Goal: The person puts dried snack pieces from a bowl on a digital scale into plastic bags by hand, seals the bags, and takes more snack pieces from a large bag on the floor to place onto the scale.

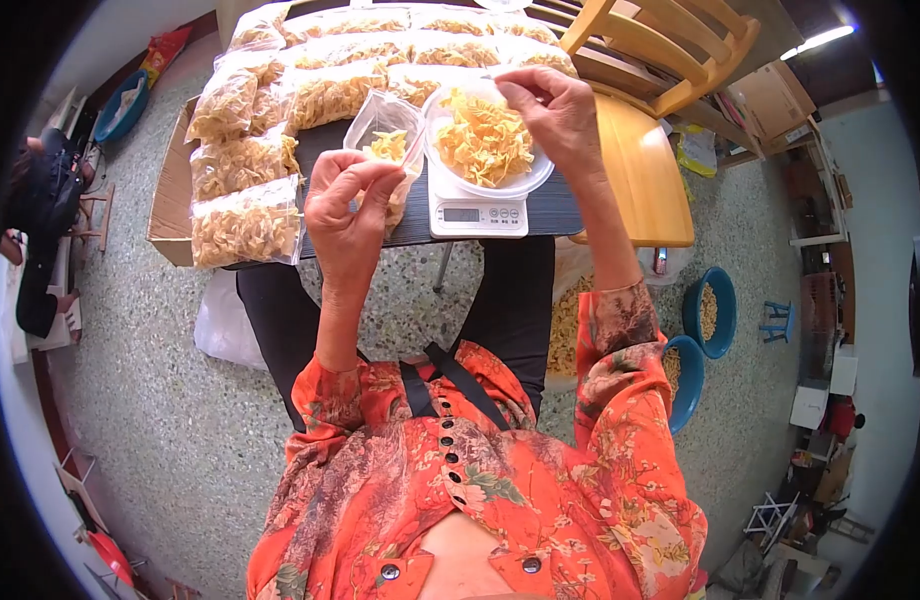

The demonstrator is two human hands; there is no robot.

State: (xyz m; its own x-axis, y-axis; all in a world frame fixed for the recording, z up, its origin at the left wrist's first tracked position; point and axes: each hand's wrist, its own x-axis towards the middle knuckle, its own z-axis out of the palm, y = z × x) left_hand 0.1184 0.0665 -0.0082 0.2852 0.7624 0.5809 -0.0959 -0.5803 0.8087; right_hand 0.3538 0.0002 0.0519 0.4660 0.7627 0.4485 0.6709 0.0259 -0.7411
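Note:
My left hand (350, 205) pinches the near edge of a clear plastic bag (412, 128) that holds some yellow chips (388, 147). On the right, my right hand (555, 105) is over the far right rim of a white bowl (536, 178), its thumb and forefinger pressed together; what they hold, if anything, is too small to name. The bowl is heaped with yellow chips (483, 138) and sits on a white kitchen scale (479, 218). The bag stands just left of the bowl.
Several filled bags (245, 222) line the table's left and far sides. A cardboard box (172, 195) is at the left, a wooden chair (635, 175) at the right. Blue basins (718, 312) stand on the floor at the right. Another person (50, 220) is at the far left.

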